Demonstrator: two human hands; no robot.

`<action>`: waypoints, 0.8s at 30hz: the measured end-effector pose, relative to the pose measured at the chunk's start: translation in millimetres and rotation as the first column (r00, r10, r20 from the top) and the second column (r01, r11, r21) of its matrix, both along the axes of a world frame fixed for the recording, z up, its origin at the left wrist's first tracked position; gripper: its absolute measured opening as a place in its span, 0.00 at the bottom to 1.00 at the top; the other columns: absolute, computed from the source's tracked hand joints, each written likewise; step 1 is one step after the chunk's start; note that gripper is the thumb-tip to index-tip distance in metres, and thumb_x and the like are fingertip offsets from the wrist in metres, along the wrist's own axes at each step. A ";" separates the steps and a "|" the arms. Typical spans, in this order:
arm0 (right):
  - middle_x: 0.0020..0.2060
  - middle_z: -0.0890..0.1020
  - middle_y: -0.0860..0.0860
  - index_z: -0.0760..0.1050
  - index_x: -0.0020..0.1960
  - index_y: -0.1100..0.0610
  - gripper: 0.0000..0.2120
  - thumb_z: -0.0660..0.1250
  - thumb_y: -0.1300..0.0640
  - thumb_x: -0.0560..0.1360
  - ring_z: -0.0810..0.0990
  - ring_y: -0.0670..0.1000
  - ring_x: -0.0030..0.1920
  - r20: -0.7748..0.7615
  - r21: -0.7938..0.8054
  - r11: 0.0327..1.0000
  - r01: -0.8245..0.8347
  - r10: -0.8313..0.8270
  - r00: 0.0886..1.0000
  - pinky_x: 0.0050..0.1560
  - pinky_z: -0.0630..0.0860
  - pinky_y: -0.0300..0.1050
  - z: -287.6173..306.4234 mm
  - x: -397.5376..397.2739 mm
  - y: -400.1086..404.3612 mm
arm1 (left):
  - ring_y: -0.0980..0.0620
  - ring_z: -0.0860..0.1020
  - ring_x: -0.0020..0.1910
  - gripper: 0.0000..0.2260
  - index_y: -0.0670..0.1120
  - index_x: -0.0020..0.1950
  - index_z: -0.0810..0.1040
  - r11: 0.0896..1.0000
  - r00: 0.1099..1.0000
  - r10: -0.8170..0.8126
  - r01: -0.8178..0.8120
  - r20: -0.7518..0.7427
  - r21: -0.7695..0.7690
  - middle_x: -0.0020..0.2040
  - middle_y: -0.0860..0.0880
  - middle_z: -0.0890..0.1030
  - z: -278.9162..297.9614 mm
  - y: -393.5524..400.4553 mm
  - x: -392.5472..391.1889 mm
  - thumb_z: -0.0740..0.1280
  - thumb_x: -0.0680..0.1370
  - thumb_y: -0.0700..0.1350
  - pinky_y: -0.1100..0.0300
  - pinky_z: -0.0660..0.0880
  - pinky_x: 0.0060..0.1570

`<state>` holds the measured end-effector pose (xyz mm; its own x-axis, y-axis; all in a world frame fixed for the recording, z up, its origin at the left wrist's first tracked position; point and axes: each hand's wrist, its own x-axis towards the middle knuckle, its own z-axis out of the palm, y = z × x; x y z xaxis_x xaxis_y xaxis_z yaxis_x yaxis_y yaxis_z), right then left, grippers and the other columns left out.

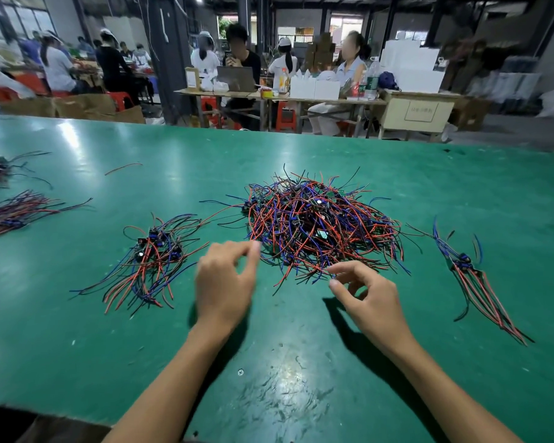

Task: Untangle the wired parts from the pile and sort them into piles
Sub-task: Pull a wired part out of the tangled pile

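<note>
- your left hand hovers at the near-left edge of the main tangled pile; fingers loosely curled, thumb and forefinger tips near each other, nothing visibly pinched. reads as released.
- your right hand sits at the pile's near edge; fingers curled, forefinger tip touching the outermost wire ends. can't tell if a wire is actually gripped.
- the pile of red, blue and black wires with small boards lies just beyond both hands, on the green table.
- left of your left hand: a smaller sorted bunch, wires fanned toward you.
- right of your right hand, well apart: a thin bundle, laid diagonally.
- far left of your left hand: two more bundles at the table edge, plus one loose wire beyond them.
</note>
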<state>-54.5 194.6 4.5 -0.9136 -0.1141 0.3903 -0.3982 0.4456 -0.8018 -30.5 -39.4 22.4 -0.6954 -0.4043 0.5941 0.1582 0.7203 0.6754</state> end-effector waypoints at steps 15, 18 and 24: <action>0.42 0.84 0.43 0.81 0.51 0.45 0.08 0.72 0.58 0.76 0.79 0.47 0.38 0.074 0.145 0.988 -0.056 0.045 0.996 0.45 0.75 0.38 3.2 -1.6 -1.5 | 0.50 0.75 0.53 0.14 0.54 0.49 0.81 0.908 0.909 0.072 0.111 0.411 -0.404 0.49 0.53 0.80 -15.6 39.9 -25.7 0.65 0.77 0.63 0.54 0.65 0.52; 0.42 0.84 0.43 0.82 0.50 0.45 0.09 0.72 0.59 0.76 0.79 0.46 0.39 0.090 0.134 0.990 -0.054 0.042 0.995 0.42 0.73 0.32 3.7 -2.3 -0.8 | 0.48 0.77 0.54 0.09 0.53 0.50 0.82 0.946 0.897 0.107 0.042 0.429 -0.322 0.49 0.51 0.82 -18.9 35.9 -21.0 0.64 0.80 0.55 0.53 0.66 0.52; 0.41 0.83 0.42 0.81 0.50 0.43 0.09 0.70 0.58 0.77 0.76 0.44 0.33 0.076 0.158 0.985 -0.073 0.062 0.995 0.37 0.71 0.32 1.7 -0.2 -0.9 | 0.46 0.79 0.50 0.08 0.51 0.49 0.83 0.994 0.944 0.057 -0.024 0.326 -0.106 0.48 0.50 0.83 -11.3 32.6 1.3 0.66 0.81 0.53 0.52 0.68 0.53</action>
